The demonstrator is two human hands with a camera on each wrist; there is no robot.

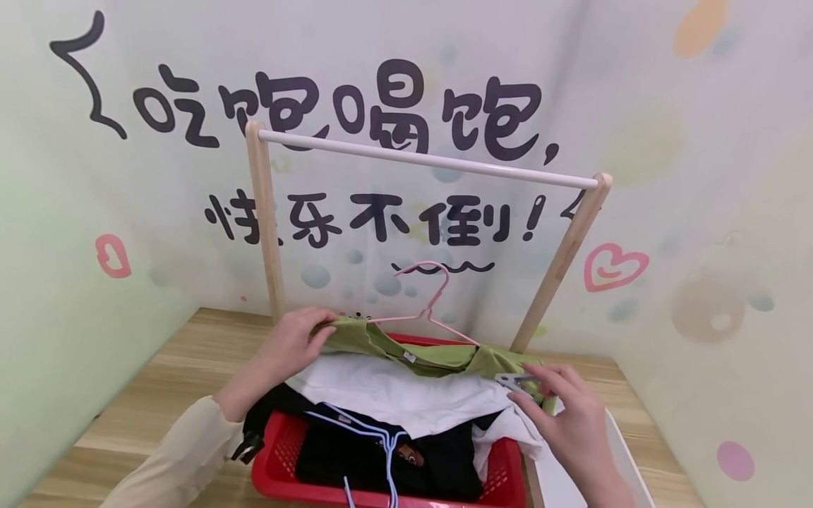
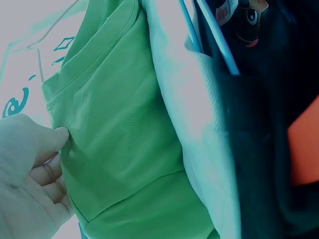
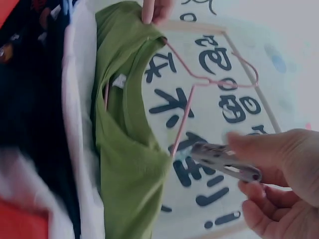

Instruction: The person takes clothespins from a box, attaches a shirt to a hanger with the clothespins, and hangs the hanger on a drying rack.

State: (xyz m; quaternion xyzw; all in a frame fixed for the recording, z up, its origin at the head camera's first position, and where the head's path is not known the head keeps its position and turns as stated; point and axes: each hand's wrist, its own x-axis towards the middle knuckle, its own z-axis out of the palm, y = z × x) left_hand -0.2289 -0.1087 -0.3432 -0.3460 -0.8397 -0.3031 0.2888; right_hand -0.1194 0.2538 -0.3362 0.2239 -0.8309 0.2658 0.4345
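A green shirt (image 1: pixel 362 339) hangs on a pink hanger (image 1: pixel 427 312), whose hook stands up out of the neckline. My left hand (image 1: pixel 295 346) pinches the shirt's shoulder at the left; the left wrist view has thumb and fingers at the green cloth's edge (image 2: pixel 114 144). Between the thumb and fingers of my right hand (image 1: pixel 574 416) is a grey clothes clip (image 3: pixel 224 162). The clip is near the other shoulder, beside the hanger's arm in the right wrist view; whether it touches the cloth I cannot tell. A white garment (image 1: pixel 394 388) lies just in front of the green shirt.
Under the clothes stands a red basket (image 1: pixel 273 451) with a black garment (image 1: pixel 356 469) and blue hangers (image 1: pixel 389 444). A wooden rack with a white rod (image 1: pixel 432 161) rises behind. To the right is a white tray (image 1: pixel 625 451) on the wooden table (image 1: pixel 165 374).
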